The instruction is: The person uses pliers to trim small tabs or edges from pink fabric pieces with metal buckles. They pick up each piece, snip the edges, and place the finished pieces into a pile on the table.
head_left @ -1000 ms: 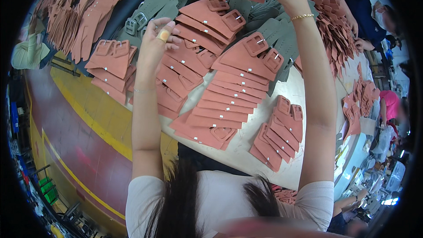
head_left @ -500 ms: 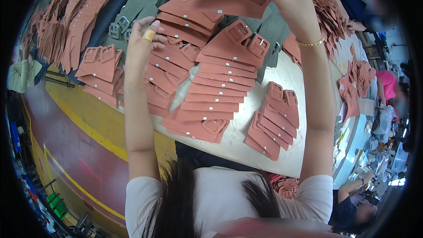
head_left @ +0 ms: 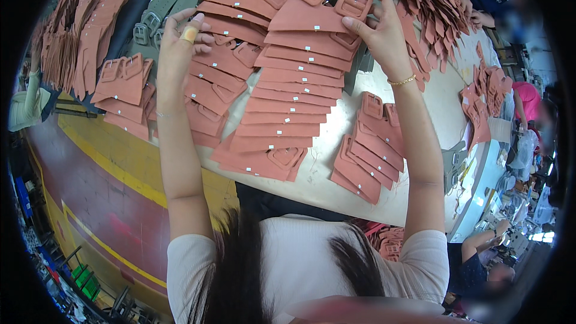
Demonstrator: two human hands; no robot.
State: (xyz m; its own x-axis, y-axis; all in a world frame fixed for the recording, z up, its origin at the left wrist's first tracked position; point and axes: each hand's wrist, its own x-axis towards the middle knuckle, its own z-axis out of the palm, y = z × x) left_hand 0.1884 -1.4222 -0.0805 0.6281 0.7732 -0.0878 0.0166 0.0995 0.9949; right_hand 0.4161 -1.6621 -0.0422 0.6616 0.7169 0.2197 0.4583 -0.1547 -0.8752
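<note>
Your right hand [head_left: 378, 30] has brought the terracotta leather buckle piece [head_left: 318, 9] down from the top edge onto the centre stack [head_left: 282, 102]; your left hand [head_left: 180, 45] has barely shifted.

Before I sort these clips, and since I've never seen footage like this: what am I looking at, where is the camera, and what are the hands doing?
There is no machine here: a person works with two bare hands. The one picture comes from a wide fisheye camera worn on the head, looking down, so straight edges bend and the forearms rise from the bottom.

On the pale worktable lie fanned rows of flat terracotta-coloured pieces with buckle-shaped ends, a smaller stack to the right, and grey-green pieces further back.

The right hand has its grip on the top piece of the middle row, at its buckle end. The left hand is spread open, resting on the neighbouring row. Other people work at the right edge.
</note>
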